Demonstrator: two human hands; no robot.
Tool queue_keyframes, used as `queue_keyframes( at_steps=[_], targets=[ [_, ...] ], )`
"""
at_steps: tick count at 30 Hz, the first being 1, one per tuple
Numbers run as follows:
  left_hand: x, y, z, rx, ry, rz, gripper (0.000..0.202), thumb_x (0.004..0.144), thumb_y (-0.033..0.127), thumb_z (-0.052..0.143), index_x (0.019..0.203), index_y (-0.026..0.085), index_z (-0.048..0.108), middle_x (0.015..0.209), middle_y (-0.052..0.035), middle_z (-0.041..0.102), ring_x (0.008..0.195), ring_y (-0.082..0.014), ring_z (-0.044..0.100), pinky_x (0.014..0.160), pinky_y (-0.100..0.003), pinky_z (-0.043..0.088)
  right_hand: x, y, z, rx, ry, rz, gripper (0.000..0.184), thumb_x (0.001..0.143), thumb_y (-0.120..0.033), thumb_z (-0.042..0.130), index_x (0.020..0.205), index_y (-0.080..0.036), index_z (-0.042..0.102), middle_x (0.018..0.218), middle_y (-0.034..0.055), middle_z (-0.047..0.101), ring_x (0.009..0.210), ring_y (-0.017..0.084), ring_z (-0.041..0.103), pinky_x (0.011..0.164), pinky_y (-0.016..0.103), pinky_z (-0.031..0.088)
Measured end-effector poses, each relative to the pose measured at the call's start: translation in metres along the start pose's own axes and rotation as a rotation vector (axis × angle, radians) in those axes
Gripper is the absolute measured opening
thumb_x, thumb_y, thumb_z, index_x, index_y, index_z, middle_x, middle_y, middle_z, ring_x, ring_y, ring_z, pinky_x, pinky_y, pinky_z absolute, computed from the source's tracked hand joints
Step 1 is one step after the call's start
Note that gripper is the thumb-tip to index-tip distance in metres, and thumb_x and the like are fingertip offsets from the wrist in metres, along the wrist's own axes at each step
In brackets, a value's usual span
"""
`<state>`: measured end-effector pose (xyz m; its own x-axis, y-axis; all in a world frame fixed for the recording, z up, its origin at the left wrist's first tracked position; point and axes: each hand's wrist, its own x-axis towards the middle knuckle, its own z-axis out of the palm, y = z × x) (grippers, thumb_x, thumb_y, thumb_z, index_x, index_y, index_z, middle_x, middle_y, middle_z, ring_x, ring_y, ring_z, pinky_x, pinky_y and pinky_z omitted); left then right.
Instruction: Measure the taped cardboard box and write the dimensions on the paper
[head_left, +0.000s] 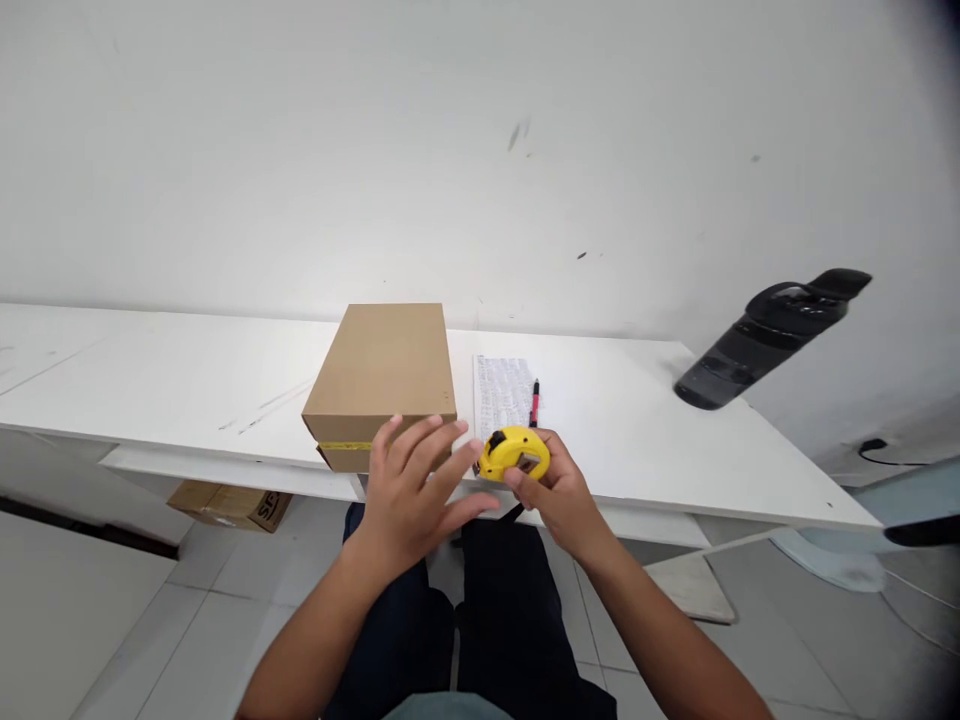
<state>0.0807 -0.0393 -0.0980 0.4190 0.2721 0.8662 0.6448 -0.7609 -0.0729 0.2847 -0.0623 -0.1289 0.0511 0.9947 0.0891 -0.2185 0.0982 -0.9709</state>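
Observation:
A yellow tape measure [516, 454] is in my right hand [559, 490], held above the table's front edge with the thumb on its near side. My left hand [412, 495] is open, fingers spread, before the lower right front of a closed brown cardboard box [386, 365]. Its fingertips overlap the box front in view; whether they touch it I cannot tell. Across that front runs a yellow strip [345, 446], partly hidden by the hand. Right of the box lies a notebook page with handwriting [504, 390], and beside it a red and black pen [535, 402].
The white table [622, 430] stands against a white wall. A dark bottle [750, 350] stands at its right. Below on the left is another cardboard box [229, 503] on the tiled floor. My legs [502, 620] are under the table edge.

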Motion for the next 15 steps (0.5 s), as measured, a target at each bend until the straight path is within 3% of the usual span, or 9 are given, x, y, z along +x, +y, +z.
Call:
queue_keyframes(
  at_steps=[2,4,7,11,15],
  targets=[
    [0.021,-0.003,0.012,0.063,-0.118,-0.110,0.047,0.094,0.056,0.065,0.130,0.026,0.061,0.126,-0.0111,0.073,0.124,-0.0313,0.063,0.119,-0.055,0.034,0.010,0.013,-0.015,-0.015,0.089,0.079,0.058,0.070,-0.053,0.089,0.108,-0.022,0.057,0.077,-0.0058,0.060,0.052,0.007,0.040,0.047,0.022,0.033],
    [0.045,-0.008,0.023,0.131,-0.271,-0.301,0.048,0.094,0.058,0.062,0.127,0.022,0.064,0.130,-0.0155,0.070,0.123,-0.0376,0.062,0.116,-0.063,0.034,0.018,0.026,-0.027,-0.053,0.173,0.111,0.062,0.066,-0.056,0.090,0.107,-0.021,0.057,0.077,-0.0060,0.058,0.052,0.007,0.039,0.047,0.023,0.032],
    [0.073,-0.016,0.034,0.204,-0.481,-0.503,0.053,0.092,0.056,0.063,0.124,0.014,0.066,0.132,-0.0227,0.067,0.124,-0.0450,0.060,0.109,-0.069,0.038,0.025,0.041,-0.043,-0.138,0.272,0.067,0.065,0.063,-0.055,0.090,0.108,-0.021,0.057,0.082,-0.0039,0.062,0.062,0.011,0.050,0.053,0.025,0.041],
    [0.078,-0.018,0.030,0.227,-0.571,-0.463,0.042,0.095,0.032,0.055,0.129,0.009,0.064,0.141,-0.0246,0.063,0.131,-0.0421,0.059,0.106,-0.060,0.045,0.034,0.048,-0.064,-0.258,0.372,0.000,0.064,0.067,-0.054,0.087,0.111,-0.020,0.055,0.094,0.0005,0.066,0.082,0.018,0.062,0.072,0.033,0.053],
    [0.058,-0.033,-0.003,0.146,-0.654,-0.273,0.047,0.099,0.027,0.046,0.142,0.018,0.059,0.152,-0.0142,0.058,0.141,-0.0329,0.055,0.115,-0.054,0.042,0.043,0.047,-0.083,-0.320,0.466,-0.021,0.065,0.067,-0.055,0.086,0.110,-0.021,0.052,0.099,0.0028,0.065,0.090,0.022,0.063,0.082,0.039,0.054]
  ],
)
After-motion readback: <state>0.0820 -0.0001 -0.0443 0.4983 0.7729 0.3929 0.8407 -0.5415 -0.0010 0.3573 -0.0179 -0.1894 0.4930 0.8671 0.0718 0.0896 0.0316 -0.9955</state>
